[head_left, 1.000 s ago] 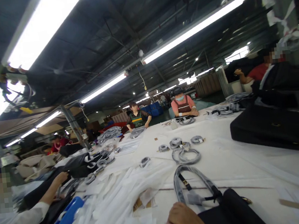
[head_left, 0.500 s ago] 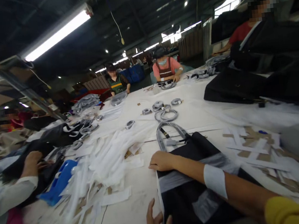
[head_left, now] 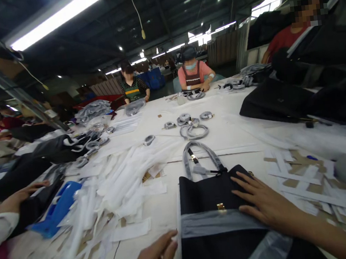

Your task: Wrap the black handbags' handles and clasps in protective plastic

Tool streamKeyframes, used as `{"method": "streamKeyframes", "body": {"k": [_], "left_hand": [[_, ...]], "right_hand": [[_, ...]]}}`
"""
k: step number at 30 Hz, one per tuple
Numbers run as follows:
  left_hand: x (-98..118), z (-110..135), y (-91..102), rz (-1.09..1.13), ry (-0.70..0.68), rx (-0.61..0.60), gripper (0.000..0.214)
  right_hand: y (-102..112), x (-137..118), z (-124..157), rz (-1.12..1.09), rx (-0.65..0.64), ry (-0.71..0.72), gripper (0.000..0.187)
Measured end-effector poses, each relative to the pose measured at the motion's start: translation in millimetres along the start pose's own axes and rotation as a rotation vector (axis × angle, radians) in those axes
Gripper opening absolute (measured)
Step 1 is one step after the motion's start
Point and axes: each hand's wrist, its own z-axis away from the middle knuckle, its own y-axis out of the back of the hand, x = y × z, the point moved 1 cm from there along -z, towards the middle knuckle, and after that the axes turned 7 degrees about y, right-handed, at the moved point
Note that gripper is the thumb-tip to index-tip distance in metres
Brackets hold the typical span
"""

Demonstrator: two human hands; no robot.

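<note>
A black handbag [head_left: 207,194] lies flat in front of me, with a gold clasp on its front and translucent film wrapped across it. Its film-wrapped handle [head_left: 186,157] arches away from me over the table. My right hand [head_left: 261,202] rests on the upper right part of the bag, fingers spread. Just left of the bag's lower edge is my left hand [head_left: 157,254], its thumb and fingers drawn together. A small white bit shows at its fingertips, but I cannot make out what it is.
Left of the bag lie white strips [head_left: 126,188] and a blue plastic object [head_left: 57,207], beside a co-worker's hand [head_left: 22,197]. Card and paper scraps [head_left: 301,173] lie at the right. Wrapped coiled straps [head_left: 194,131] sit farther back, where two people work across the table [head_left: 238,139].
My right hand has moved right from the bag's upper left edge and now lies spread on it, with the gold clasp showing. My left hand has shifted left, its fingers closing together.
</note>
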Motion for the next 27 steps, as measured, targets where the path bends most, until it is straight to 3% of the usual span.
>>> {"method": "streamKeyframes", "body": {"k": [3, 5, 9, 12, 14, 18, 22, 27], "left_hand": [[42, -51, 32.4, -0.104, -0.099, 0.082, 0.036], [69, -98, 36.7, -0.102, -0.217, 0.057, 0.035], [104, -206, 9.4, -0.167, -0.301, 0.048, 0.028], [117, -275, -21.9, -0.234, -0.263, 0.086, 0.027], [122, -306, -40.2, -0.282, -0.229, 0.117, 0.028], [120, -338, -60.9, -0.343, -0.205, 0.136, 0.03], [109, -354, -53.8, -0.312, -0.221, 0.156, 0.014], [105, -374, -47.5, -0.234, -0.21, 0.146, 0.024]], "right_hand": [[5, 3, -15, -0.007, -0.005, -0.019, 0.043], [22, 11, -44, -0.007, 0.041, -0.041, 0.039], [42, 43, -122, 0.022, 0.085, -0.169, 0.038], [29, 69, -177, 0.05, 0.033, -0.241, 0.043], [14, 84, -203, 0.076, 0.003, -0.266, 0.046], [-2, 101, -222, 0.101, -0.009, -0.285, 0.034], [7, 112, -219, 0.082, 0.081, -0.291, 0.024], [0, 132, -233, -0.017, 0.175, -0.369, 0.031]]}}
